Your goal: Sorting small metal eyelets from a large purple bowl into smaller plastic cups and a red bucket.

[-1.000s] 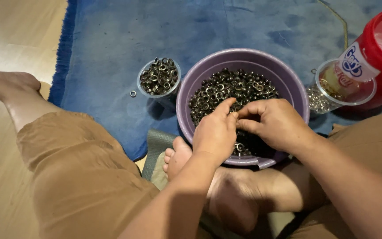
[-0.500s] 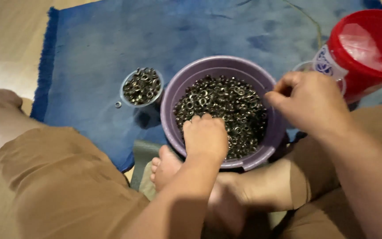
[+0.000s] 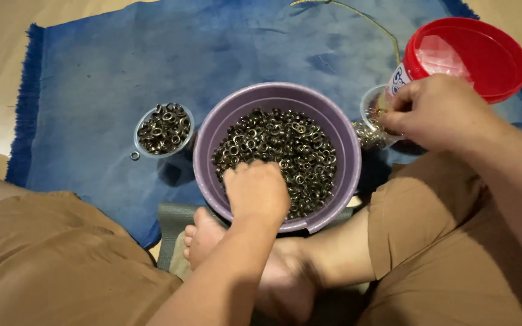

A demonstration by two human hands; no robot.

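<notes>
Left grip point(image 3: 256, 188) knuckles-up (in eyelets point(image 3: 285, 145))

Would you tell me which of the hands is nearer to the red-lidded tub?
The right. The right hand is at the clear cup just beside the red-lidded tub; the left hand rests in the purple bowl, farther away.

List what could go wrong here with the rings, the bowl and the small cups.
1. The purple bowl is heaped with small metal rings and rests against the person's foot; a shifted leg may tip it.
2. The right hand works over the clear cup beside the red-lidded tub; a nudge might topple the cup.
3. One loose ring already lies on the blue mat by the small full cup; more may scatter.
</notes>
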